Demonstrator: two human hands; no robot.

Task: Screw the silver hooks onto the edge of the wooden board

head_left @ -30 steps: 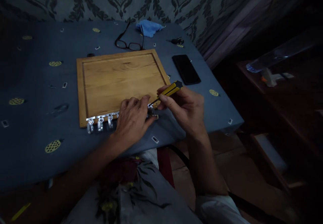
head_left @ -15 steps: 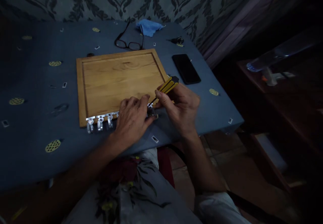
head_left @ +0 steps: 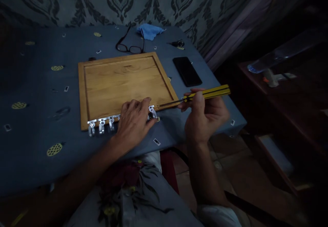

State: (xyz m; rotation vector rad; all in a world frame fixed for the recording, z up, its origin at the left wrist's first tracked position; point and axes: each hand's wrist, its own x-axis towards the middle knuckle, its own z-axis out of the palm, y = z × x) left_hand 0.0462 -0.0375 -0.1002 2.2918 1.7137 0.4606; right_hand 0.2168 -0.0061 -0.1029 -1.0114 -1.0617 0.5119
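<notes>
Since the earlier frames, we see the yellow and black screwdriver (head_left: 210,93) swing from a steep slant at the last hook to a nearly level pose, with the right hand (head_left: 205,117) shifted outward to the right, while the left hand (head_left: 134,117) stays where it was. In the head view, we find the right hand's thumb and fingers clamped together on the screwdriver, whose shaft points left along the near edge of the wooden panel (head_left: 123,83). Its tip ends just beside the right end of the metal strip (head_left: 97,119); we cannot tell whether it touches the wood. The left hand lies over the middle of that strip, fingers on top and thumb stretched along the near side; we cannot tell whether it grips the strip or only presses it. The strip runs along the panel's near edge, and we count three hooks (head_left: 101,126) to the left of the hand and one to its right. The panel lies flat on the blue tablecloth (head_left: 33,124). To its right we see a dark phone (head_left: 187,71), and behind it eyeglasses (head_left: 135,49) near a blue cloth (head_left: 150,31).
</notes>
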